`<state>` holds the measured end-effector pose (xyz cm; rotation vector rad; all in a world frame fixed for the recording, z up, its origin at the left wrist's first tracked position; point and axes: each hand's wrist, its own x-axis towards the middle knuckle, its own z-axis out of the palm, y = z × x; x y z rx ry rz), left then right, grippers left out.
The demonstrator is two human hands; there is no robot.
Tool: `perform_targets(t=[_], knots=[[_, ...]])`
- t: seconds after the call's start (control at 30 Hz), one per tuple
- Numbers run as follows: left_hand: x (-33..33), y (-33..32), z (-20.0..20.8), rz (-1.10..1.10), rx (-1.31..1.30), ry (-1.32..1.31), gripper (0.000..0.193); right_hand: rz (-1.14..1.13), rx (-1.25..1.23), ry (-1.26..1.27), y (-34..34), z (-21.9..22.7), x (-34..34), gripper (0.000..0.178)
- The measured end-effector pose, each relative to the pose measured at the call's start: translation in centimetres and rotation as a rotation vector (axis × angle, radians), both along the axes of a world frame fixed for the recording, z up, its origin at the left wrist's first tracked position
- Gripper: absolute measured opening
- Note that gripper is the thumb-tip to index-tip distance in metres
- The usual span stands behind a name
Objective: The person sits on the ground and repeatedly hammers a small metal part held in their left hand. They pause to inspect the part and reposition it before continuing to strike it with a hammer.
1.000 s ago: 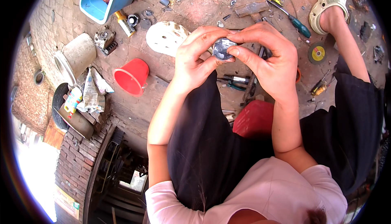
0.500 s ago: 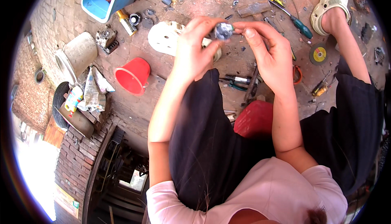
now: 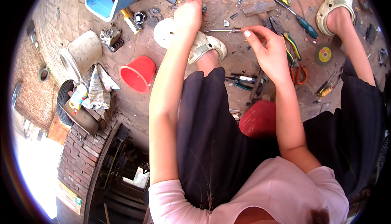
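Note:
My right hand (image 3: 269,53) pinches the brown handle of a thin screwdriver (image 3: 222,30), its metal shaft pointing left above the floor. My left hand (image 3: 189,15) is stretched out low over the floor, beyond my left clog (image 3: 203,48). Its fingers curl in and are mostly hidden behind the back of the hand, so what they hold, if anything, cannot be made out. A small dark piece (image 3: 204,8) shows just beside its knuckles. To the right of my right hand lie pliers with yellow-green handles (image 3: 294,47).
A hammer (image 3: 260,8), a green-handled screwdriver (image 3: 306,26) and a grinding disc (image 3: 324,54) lie right. Leftward are a red bucket (image 3: 138,74), a blue bin (image 3: 116,0), a metal housing (image 3: 110,37) and a whitish bucket (image 3: 83,51). Small dark scraps are scattered ahead.
My left hand has moved forward and left, away from my right hand. The greyish piece it held no longer shows plainly. The screwdriver in my right hand has come into clear view.

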<state>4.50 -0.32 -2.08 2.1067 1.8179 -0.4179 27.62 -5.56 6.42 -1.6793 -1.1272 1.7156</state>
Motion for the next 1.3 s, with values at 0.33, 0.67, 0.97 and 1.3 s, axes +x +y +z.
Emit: perform_targets(t=[0.33, 0.67, 0.97, 1.3], knots=[[-0.2, 0.0, -0.5, -0.089, 0.057, 0.109, 0.015, 0.026, -0.012, -0.202, -0.6, -3.2, 2.2, 0.024], [5.3, -2.1, 1.9, -0.198, 0.029, -0.074, 0.028, -0.008, 0.005, -0.34, -1.2, -5.2, 3.4, 0.021], [7.0, -4.5, -1.7, -0.514, 0.024, -0.273, 0.014, -0.014, 0.18, -0.705, -3.2, -7.1, 3.5, 0.029], [6.7, -3.7, 1.7, -0.327, -0.115, -0.355, 0.013, 0.137, 0.126, -0.722, -3.0, -8.3, 5.1, 0.033]])
